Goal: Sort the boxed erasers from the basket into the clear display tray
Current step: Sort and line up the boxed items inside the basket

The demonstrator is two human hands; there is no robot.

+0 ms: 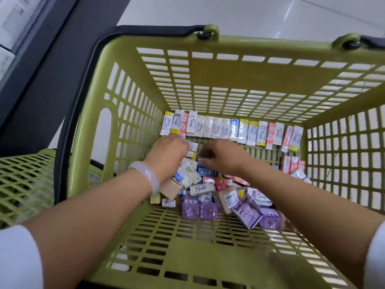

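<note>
Both my hands reach down into a green plastic basket [129, 97]. A row of boxed erasers [231, 130] stands upright along its far bottom edge, in white, yellow, red and blue. A loose pile of eraser boxes [200, 184] lies mid-basket. My left hand [168, 153], with a pale bangle on the wrist, curls its fingertips onto a small white eraser box [193, 146] just below the row. My right hand [224, 156] has its fingers curled down, and its thumb pinches a blue eraser box [203, 162] on top of the pile. No clear display tray is in view.
Purple packets [199, 209] and tan boxes [228, 198] lie at the near side of the pile. A few red boxes [291, 163] stand at the right wall. A black basket handle [83, 80] curves on the left. A second green basket [23, 180] sits to the left on a pale floor.
</note>
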